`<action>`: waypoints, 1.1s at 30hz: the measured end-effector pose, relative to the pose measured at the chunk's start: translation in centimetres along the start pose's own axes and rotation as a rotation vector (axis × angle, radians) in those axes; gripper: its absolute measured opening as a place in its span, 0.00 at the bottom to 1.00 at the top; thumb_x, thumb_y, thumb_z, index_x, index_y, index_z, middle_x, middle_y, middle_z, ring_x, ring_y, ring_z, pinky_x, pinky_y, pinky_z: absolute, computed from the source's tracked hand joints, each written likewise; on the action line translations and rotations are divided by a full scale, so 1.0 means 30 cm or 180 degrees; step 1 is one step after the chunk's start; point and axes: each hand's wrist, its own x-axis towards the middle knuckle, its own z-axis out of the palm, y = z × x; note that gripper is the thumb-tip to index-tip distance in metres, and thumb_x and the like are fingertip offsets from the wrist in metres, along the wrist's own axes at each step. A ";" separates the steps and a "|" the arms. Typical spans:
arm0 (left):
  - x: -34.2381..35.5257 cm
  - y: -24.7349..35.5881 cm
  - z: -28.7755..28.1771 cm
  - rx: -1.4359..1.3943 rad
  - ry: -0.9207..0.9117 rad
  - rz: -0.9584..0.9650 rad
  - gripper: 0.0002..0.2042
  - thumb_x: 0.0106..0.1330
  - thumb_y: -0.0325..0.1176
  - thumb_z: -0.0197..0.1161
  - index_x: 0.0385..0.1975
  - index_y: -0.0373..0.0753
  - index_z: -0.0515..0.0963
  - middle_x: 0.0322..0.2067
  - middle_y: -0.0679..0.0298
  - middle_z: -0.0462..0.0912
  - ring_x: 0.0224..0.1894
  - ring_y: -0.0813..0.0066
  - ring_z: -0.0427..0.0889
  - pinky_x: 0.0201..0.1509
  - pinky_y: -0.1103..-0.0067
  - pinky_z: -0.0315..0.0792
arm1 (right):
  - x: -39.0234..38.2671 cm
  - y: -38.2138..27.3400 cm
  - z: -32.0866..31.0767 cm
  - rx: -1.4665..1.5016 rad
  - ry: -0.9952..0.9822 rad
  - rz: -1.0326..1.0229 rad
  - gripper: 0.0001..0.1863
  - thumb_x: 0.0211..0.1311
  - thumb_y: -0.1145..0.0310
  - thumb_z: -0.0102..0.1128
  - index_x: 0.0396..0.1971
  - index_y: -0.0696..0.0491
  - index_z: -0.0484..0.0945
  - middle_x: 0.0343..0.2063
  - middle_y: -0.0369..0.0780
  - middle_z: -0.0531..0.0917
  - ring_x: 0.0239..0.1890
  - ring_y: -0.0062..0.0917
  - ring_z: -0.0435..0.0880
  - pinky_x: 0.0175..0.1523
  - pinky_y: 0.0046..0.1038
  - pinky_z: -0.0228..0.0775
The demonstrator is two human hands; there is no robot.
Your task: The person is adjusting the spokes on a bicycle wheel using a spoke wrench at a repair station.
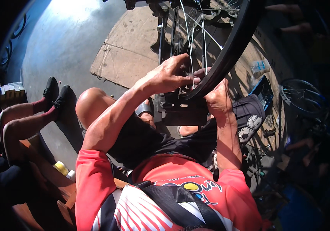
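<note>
A bicycle wheel (232, 50) with a black rim and thin silver spokes (192, 42) stands upright in front of me. It sits in a dark metal stand whose slotted base plate (182, 113) is between my knees. My left hand (169, 75) comes in from the left, its thumb and fingers pinched around a spoke close to the rim. On the other side of the rim is my right hand (219, 98), its palm at the outer edge and fingertips showing among the spokes. Part of its grip is hidden by the rim.
Flattened cardboard (124, 57) lies on the grey floor beyond the stand. A seated person's legs (26, 115) stretch in at left, by wooden furniture (53, 177). At right are another bicycle wheel (301, 96), a blue tray (264, 92) and scattered parts in shadow.
</note>
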 end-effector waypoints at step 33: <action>0.010 -0.012 0.005 0.0167 0.0213 0.0426 0.34 0.59 0.50 0.75 0.47 0.22 0.72 0.31 0.49 0.80 0.36 0.67 0.82 0.40 0.70 0.75 | -0.009 0.003 0.013 0.0608 0.0040 0.0058 0.15 0.58 0.80 0.67 0.44 0.64 0.75 0.34 0.39 0.84 0.33 0.20 0.86 0.39 0.20 0.82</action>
